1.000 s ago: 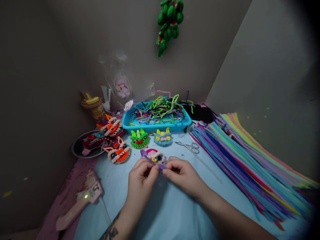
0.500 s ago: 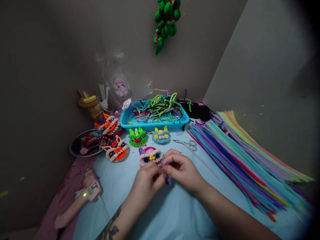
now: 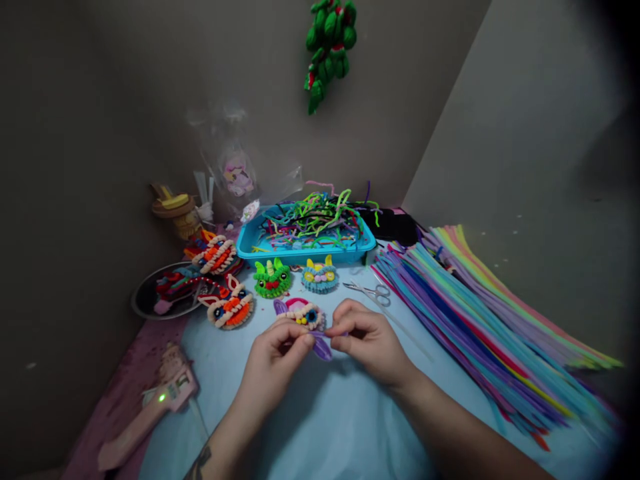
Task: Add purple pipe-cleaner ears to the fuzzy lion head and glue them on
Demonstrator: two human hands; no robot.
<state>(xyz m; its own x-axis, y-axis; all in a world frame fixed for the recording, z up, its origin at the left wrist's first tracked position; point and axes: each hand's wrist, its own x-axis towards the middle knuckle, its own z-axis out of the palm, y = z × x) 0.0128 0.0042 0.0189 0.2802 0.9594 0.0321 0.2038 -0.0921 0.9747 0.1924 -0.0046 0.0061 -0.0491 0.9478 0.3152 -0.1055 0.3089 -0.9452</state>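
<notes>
Between my two hands is a purple pipe cleaner piece, bent into a leaf-like loop. My left hand pinches it at the left between thumb and forefinger. From the right, my right hand pinches its other end. Just behind the fingers lies a lion-like pipe cleaner head with cream, pink and purple parts, its lower edge partly hidden. Farther back sit a green dragon-like head and a light blue head with yellow eyes. An orange and cream head rests to the left.
A blue tray of pipe cleaner scraps stands at the back. Scissors lie right of centre, beside long pipe cleaner bundles. At left are a pink glue gun with a green light and a round dish.
My hands have drawn slightly apart, my left hand moving left. The purple loop now shows more plainly between them. The whole view has shifted a little.
</notes>
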